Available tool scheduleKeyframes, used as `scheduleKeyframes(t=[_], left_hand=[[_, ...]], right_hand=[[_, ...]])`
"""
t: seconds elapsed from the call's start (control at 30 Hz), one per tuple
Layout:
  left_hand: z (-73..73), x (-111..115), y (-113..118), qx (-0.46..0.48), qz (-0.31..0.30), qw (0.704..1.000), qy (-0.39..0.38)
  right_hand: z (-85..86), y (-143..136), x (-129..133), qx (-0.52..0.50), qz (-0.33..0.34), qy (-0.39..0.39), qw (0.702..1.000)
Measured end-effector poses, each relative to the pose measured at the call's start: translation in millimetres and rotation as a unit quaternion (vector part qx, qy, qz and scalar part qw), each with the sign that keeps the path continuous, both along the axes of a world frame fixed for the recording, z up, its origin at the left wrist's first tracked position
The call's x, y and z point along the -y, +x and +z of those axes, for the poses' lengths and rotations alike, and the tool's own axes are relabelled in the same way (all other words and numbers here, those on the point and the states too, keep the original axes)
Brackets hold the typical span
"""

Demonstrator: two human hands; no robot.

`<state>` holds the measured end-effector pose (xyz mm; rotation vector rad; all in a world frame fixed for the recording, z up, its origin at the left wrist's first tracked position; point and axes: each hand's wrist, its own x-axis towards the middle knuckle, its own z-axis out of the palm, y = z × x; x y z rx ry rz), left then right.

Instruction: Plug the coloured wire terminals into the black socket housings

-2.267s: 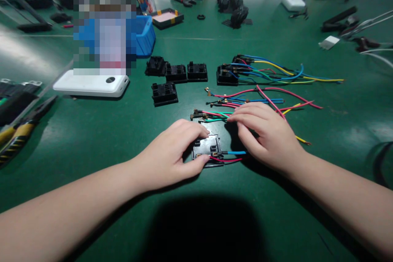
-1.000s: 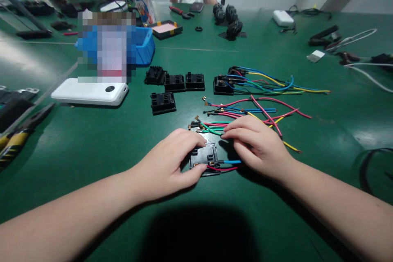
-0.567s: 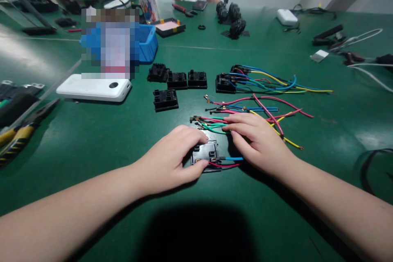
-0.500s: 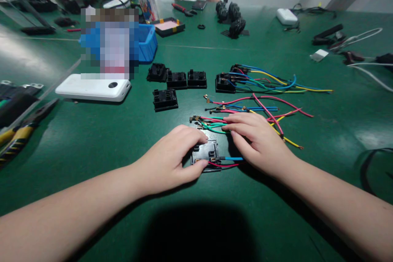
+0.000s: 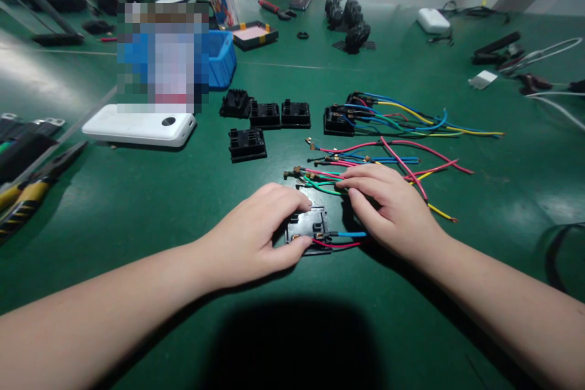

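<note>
My left hand (image 5: 262, 234) grips a black plastic socket housing (image 5: 315, 219) between thumb and fingers, holding it against the table. A blue wire (image 5: 350, 234) and a red wire (image 5: 336, 245) run from the housing toward the right and pass behind my right hand. My right hand (image 5: 390, 204) is open, its fingers stretched out over a loose bunch of red and green wires (image 5: 317, 180) with metal terminals at their left ends. The fingertips touch these wires; no firm hold on one shows. More red, blue and yellow loose wires (image 5: 402, 161) lie just beyond that hand.
Several unwired black housings (image 5: 247, 145) sit beyond my left hand, and wired housings (image 5: 338, 120) further right. A white power bank (image 5: 137, 126), yellow-black pliers (image 5: 39, 189) and a blue bin (image 5: 220, 61) are on the left. Two people sit across the green table (image 5: 411, 323).
The view has shifted slightly. My left hand stays on the housing, and my right fingertips have moved only a little over the loose wires.
</note>
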<state>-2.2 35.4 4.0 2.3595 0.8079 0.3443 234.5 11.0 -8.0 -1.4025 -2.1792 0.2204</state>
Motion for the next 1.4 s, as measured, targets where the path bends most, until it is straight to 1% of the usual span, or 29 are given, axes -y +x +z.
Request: scheduleKeyframes(t=[0.5, 0.67, 0.77, 0.87, 0.93, 1.0, 1.13, 1.23, 1.4], left_hand=[[-0.7, 1.3, -0.3, 0.004, -0.003, 1.000, 0.012], [-1.5, 0.8, -0.7, 0.003, -0.001, 1.000, 0.014], [-2.5, -0.2, 0.1, 0.003, 0.001, 1.000, 0.013], [-2.8, -0.3, 0.5, 0.004, 0.001, 1.000, 0.013], [-2.4, 0.2, 0.4, 0.005, 0.001, 1.000, 0.013], [-2.0, 0.8, 0.1, 0.004, 0.001, 1.000, 0.012], [-1.5, 1.0, -0.4, 0.002, -0.001, 1.000, 0.013], [-0.9, 1.2, -0.6, -0.002, -0.001, 1.000, 0.015], [-0.9, 2.0, -0.3, 0.006, 0.004, 0.999, 0.033]], right_hand=[[-1.0, 0.8, -0.8, -0.023, 0.013, 0.035, 0.999], [-0.3, 0.8, -0.1, -0.019, 0.015, 0.026, 0.999], [-1.1, 1.2, 0.0, -0.011, -0.003, 0.021, 1.000], [-2.6, 2.0, -0.8, 0.014, -0.019, -0.013, 1.000], [-3.6, 2.5, -1.3, 0.025, -0.016, -0.033, 0.999], [-4.4, 2.7, -1.3, 0.029, -0.012, -0.037, 0.999], [-4.4, 1.9, -0.1, 0.030, -0.011, -0.021, 0.999], [-2.6, 1.3, 1.1, 0.017, -0.006, 0.012, 1.000], [-0.3, 1.1, 2.8, -0.011, 0.031, 0.061, 0.998]])
